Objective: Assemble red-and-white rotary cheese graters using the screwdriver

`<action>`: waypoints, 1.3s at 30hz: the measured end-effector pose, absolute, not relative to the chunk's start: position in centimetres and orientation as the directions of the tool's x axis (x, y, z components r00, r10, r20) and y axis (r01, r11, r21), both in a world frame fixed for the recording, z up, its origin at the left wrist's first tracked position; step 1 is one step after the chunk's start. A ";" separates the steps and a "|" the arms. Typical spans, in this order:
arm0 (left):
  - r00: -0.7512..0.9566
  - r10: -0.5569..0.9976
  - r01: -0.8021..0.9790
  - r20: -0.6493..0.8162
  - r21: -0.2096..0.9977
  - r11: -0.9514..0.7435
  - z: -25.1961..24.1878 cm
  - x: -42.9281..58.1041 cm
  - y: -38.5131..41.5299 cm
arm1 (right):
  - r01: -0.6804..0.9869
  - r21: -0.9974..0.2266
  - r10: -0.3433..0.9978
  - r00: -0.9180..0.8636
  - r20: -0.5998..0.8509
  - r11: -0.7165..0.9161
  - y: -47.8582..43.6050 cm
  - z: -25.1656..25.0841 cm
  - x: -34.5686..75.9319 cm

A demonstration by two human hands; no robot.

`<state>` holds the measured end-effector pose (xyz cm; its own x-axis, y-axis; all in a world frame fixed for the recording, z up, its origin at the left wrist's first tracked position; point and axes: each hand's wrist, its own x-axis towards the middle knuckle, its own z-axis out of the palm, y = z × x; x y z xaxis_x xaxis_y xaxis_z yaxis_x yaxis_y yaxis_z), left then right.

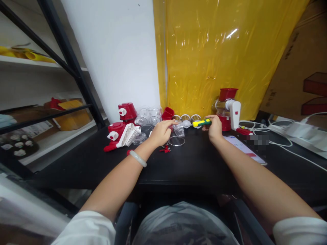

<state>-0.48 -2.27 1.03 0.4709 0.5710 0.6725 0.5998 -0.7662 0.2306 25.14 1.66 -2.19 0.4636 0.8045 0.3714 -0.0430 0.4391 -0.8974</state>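
My right hand (215, 128) is wrapped around the yellow and green handle of a screwdriver (202, 123). Its shaft points left, toward a clear plastic part (179, 130). That part is in the fingers of my left hand (161, 132), which are closed on it. Whether the tip sits inside the part is too small to tell. Just below, a clear ring (176, 145) lies on the black table (178, 170). Small red pieces (165, 149) lie beside it, near my left wrist.
Red grater bodies (116, 131) and white crank handles (127, 134) crowd the left. Clear cups (149, 115), a red hopper (168, 113) and metal drums (186, 119) line the back. An assembled rotary grater (227, 110), phone (245, 149) and white cables (276, 134) are right.
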 end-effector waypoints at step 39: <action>0.363 0.381 0.425 0.850 0.213 -0.880 0.9 0.2 -2.2 | 0.060 -0.892 0.763 0.495 0.416 0.447 1.9 -2.2 25.2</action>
